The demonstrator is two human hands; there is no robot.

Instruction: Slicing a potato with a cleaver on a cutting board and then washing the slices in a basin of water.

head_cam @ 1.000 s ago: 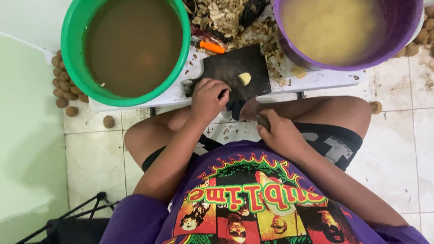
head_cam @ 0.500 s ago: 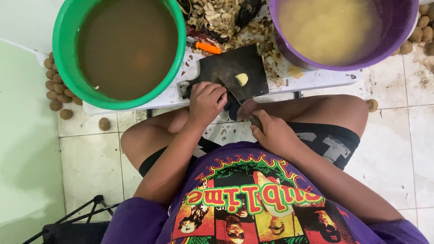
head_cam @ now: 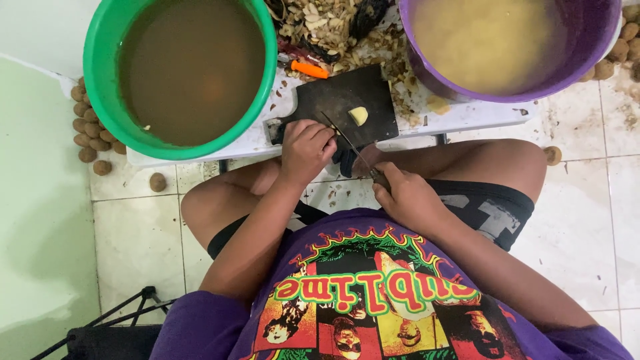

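**A:** What can't you make out?

**B:** The left hand [head_cam: 305, 148] is curled shut over something small at the near left edge of the black cutting board [head_cam: 347, 100]; the fingers hide it, so I cannot tell what it is. The knife [head_cam: 348, 143] has a thin blade, hard to follow against the dark board. Its handle is buried in the right hand [head_cam: 405, 197], which is clenched around it. Both tubs are cut off by the top of the frame.

**A:** Where's the cut piece?

**B:** A pale yellow piece [head_cam: 359, 115] lies on the board, just right of the blade tip, apart from both hands.

**A:** Any room to move?

**B:** Little. The board sits on a narrow white table [head_cam: 467, 117], squeezed between the tubs, its near edge just above the knees. A heap of peelings [head_cam: 333, 30] crowds the far side, with an orange tool [head_cam: 309, 69] near the board's far left corner. Open tile lies to the right.

**A:** And the tubs?

**B:** The green tub [head_cam: 100, 80], left, holds murky brown water. The purple tub [head_cam: 587, 60], right, holds cloudy yellowish water. Brown round nuts [head_cam: 90, 127] lie on the floor at the far left, more at the far right.
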